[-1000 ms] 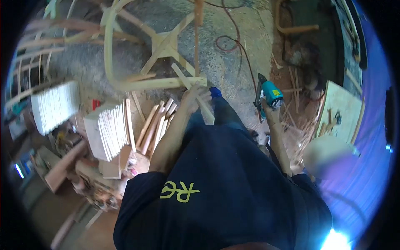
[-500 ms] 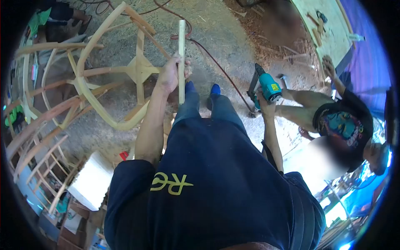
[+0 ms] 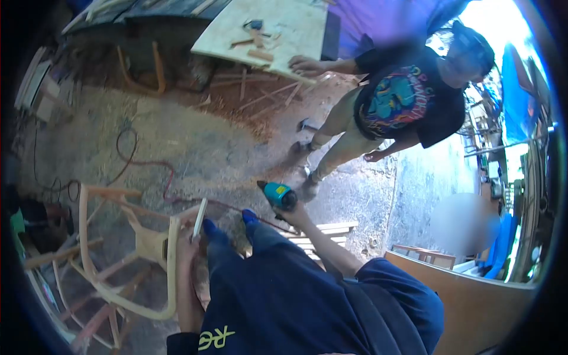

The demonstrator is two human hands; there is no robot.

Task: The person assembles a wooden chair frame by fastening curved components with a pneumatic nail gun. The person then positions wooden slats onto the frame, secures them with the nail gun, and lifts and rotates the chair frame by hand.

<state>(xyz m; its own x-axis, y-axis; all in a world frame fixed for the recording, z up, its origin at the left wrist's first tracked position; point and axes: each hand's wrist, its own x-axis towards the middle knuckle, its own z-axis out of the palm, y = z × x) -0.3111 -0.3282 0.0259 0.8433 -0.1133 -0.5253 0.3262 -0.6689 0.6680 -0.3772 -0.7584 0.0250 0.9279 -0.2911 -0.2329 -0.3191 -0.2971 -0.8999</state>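
Note:
My left hand (image 3: pixel 188 244) is closed around a short pale wooden strip (image 3: pixel 200 219), held beside the curved wooden chair frame (image 3: pixel 171 260). The frame partly hides how the fingers wrap it. In my right hand (image 3: pixel 296 215) is a teal nail gun (image 3: pixel 279 196), its dark nose pointing away to the upper left. The grip and trigger are mostly covered by the hand and the tool's body. A red hose (image 3: pixel 170 177) runs over the floor and passes near my feet toward the nail gun.
Another person (image 3: pixel 402 100) stands ahead on the right, one hand resting on a pale worktable (image 3: pixel 278 29) with wood scraps. A hammer (image 3: pixel 307 125) is near that person's legs. Pale wooden strips (image 3: pixel 325 232) lie right of me, and a brown panel (image 3: pixel 461 296) stands at lower right.
My view has swung to the right, bringing the other person and worktable toward the middle. Both hands still hold the strip and nail gun; the strip now appears closer to the chair frame.

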